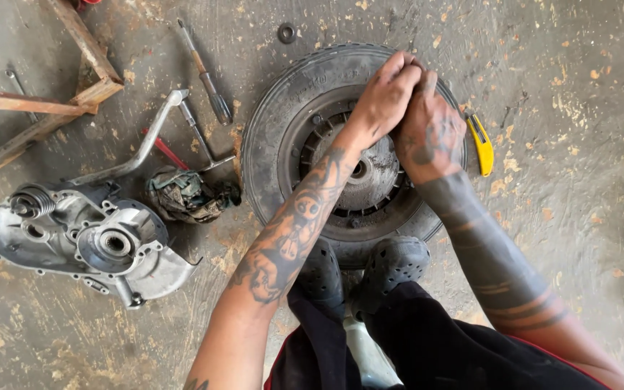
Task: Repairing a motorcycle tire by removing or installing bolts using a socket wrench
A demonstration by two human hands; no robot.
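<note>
- Standing close, our shoes (370, 271) press on the near edge of the wheel (305, 108), so we think they keep it from sliding.
- We lay the wheel flat on the floor (579, 108), so both hands can push down on it.
- Our left hand (386, 94) and right hand (427, 133) meet on the far rim, fingers curled tight on the tire.
- Just past the right hand lies a yellow knife (481, 143), near enough to grab.
- Off to the left rest a rag (185, 195) and a metal engine cover (88, 238), out of our way.

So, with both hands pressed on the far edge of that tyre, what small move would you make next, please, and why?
Probably keep pushing the tyre bead down along the rim: left hand and right hand already press together at its far edge, feet bracing the near side.
</note>
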